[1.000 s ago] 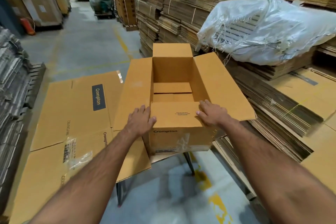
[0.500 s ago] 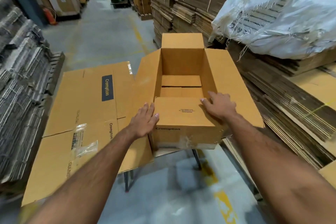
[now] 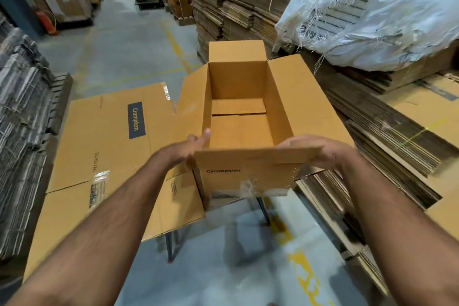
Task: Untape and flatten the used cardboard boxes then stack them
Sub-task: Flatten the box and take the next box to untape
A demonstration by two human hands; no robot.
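Observation:
An open brown Crompton cardboard box [image 3: 238, 87] stands upright in front of me, its top flaps spread outward and torn clear tape hanging on its near side. My left hand [image 3: 191, 148] grips the left end of the near flap [image 3: 250, 159], thumb up at the box's near left corner. My right hand [image 3: 310, 148] holds the right end of the same flap, fingers over its edge. The flap is folded down toward me. A flattened Crompton box [image 3: 106, 136] lies to the left, under the open box's left flap.
Tall stacks of flattened cardboard [image 3: 236, 7] stand behind and to the right, with a torn white sack [image 3: 372, 12] on top. More bundled sheets [image 3: 19, 119] line the left. Dark metal legs [image 3: 173, 243] show under the boxes. A grey concrete aisle [image 3: 119, 52] runs ahead.
Both hands have moved from resting flat on the near flap to its two ends and folded it down toward me. The view has shifted closer to the box.

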